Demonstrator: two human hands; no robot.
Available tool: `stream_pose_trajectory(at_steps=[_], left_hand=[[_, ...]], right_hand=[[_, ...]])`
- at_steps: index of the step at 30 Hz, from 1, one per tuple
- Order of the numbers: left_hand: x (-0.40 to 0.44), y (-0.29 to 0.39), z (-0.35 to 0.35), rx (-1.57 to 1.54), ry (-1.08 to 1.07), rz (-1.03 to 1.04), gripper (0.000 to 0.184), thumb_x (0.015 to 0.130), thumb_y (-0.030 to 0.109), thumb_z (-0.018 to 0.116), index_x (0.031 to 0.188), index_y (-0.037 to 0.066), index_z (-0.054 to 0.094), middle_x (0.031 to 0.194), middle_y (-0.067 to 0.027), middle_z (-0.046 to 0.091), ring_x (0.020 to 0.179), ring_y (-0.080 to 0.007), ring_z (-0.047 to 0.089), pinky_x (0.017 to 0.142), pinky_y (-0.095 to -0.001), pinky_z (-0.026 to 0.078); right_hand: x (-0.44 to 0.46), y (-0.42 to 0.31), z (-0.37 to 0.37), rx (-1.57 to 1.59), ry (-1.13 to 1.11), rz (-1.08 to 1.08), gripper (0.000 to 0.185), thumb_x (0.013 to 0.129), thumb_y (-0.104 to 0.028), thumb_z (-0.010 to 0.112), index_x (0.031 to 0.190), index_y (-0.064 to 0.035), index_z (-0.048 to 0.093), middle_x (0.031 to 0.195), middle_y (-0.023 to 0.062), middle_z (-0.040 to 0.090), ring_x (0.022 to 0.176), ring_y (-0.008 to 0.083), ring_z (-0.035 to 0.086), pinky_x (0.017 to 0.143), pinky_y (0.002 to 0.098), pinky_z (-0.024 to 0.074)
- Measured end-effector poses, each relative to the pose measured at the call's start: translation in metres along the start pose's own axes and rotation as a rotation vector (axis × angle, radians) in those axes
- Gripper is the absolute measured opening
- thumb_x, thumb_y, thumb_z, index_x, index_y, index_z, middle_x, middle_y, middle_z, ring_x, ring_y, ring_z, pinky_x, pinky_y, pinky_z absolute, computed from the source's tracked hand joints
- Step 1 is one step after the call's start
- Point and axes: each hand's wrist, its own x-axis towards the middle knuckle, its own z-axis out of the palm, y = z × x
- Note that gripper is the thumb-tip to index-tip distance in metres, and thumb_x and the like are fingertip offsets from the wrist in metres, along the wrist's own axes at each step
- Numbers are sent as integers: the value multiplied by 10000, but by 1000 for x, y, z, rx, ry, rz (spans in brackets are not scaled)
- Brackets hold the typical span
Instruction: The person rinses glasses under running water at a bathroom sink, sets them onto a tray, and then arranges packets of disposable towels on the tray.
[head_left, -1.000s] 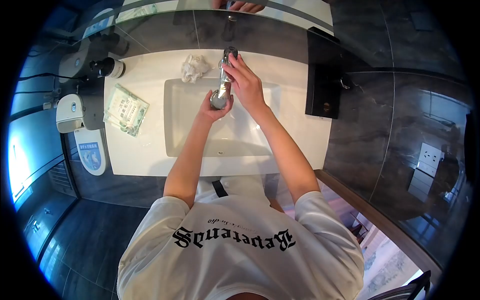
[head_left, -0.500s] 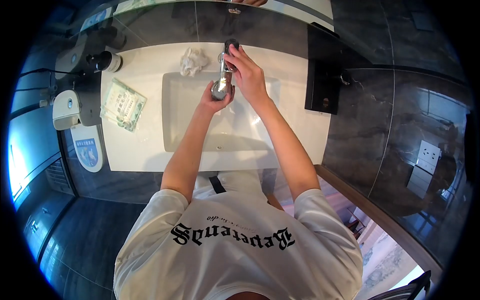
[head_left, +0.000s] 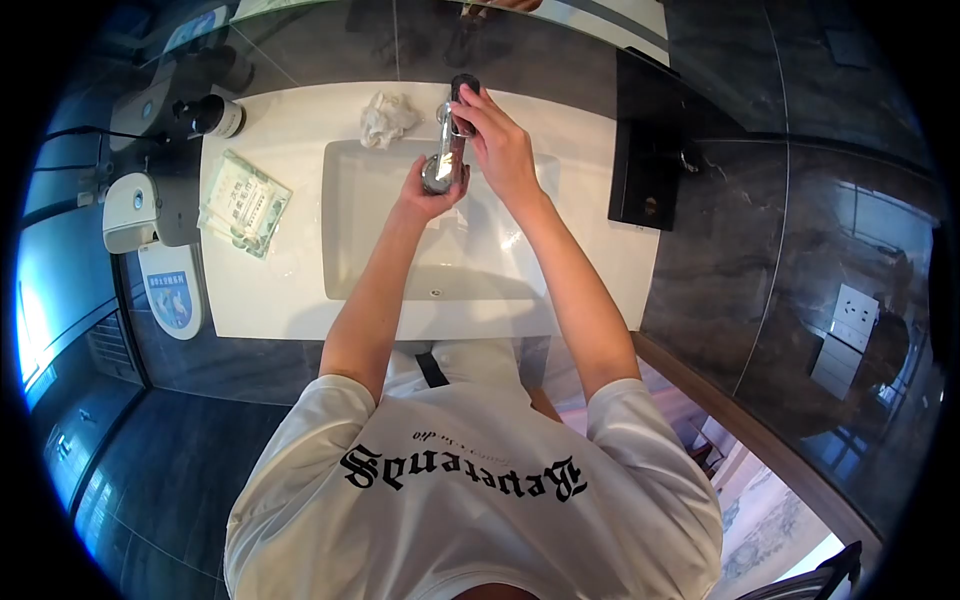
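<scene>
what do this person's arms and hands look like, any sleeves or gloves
The left hand and right hand are bare, with no gloves, watch or bracelet visible. The short sleeves are plain white, part of a white T-shirt with black gothic-style lettering across the chest.
</scene>
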Motion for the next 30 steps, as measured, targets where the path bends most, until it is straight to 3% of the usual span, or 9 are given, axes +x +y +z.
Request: stream_pose_trajectory(at_steps=[16,18,21,23,24,26,27,28,30], left_hand=[[-1,0,1,52,38,-35,675,943,588,614,1369,68,548,1239,-191,594,1118,-361,606,890,-466,604],[-3,-7,2,264,84,148,555,956,486,651,1315,71,572,1187,-176,631,1084,-335,636,917,-474,606],[-6,-11,-6,600,17,332,502,961,405,673,1300,55,549,1160,-172,650,1053,-312,656,952,-462,601],[-6,-10,-17,702,65,373,494,945,343,704,1302,49,531,1158,-157,654,1055,-294,661,962,-454,600],[-7,-10,-21,807,117,413,497,928,282,736,1303,43,514,1155,-141,659,1057,-275,666,971,-446,598],[-15,-22,-16,1021,155,540,540,884,229,783,1304,41,500,1164,-127,660,1061,-255,667,971,-431,591],[-15,-25,-16,1234,197,664,594,840,175,830,1305,40,486,1172,-112,660,1066,-234,668,972,-417,583],[-16,-27,-16,1234,199,665,594,840,175,830,1305,40,486,1172,-112,660,1066,-234,668,972,-417,583],[-20,-28,-17,1546,83,933,663,751,76,883,1281,47,485,1193,-93,654,1087,-202,655,958,-371,566]], right_hand=[[1,-5,-9,-38,-76,25,472,827,92,679,1254,-110,672,1398,110,631,1288,335,605,964,399,590],[-7,-11,-14,-40,-103,46,496,841,82,673,1294,-119,648,1392,118,633,1268,340,620,950,390,594],[-39,-4,-9,35,58,200,464,906,40,644,1340,-117,594,1350,119,643,1171,308,666,923,380,592],[-77,21,6,189,77,589,419,951,-37,629,1355,-124,557,1231,102,658,1083,260,674,856,350,561],[-99,39,20,189,76,586,419,951,-37,629,1355,-124,557,1231,102,658,1083,260,674,856,350,561],[-134,65,45,486,-75,936,329,1059,-237,573,1366,-124,538,1280,62,647,1153,201,624,886,380,572],[-134,63,49,487,-76,937,329,1059,-237,573,1366,-124,538,1280,62,647,1153,201,624,886,380,572],[-136,58,54,632,-107,1052,366,1073,-336,531,1383,-143,527,1266,60,641,1170,197,608,892,395,568],[-135,46,62,797,-173,1168,493,1096,-525,389,1409,-167,516,1266,62,614,1166,185,590,911,433,555]])
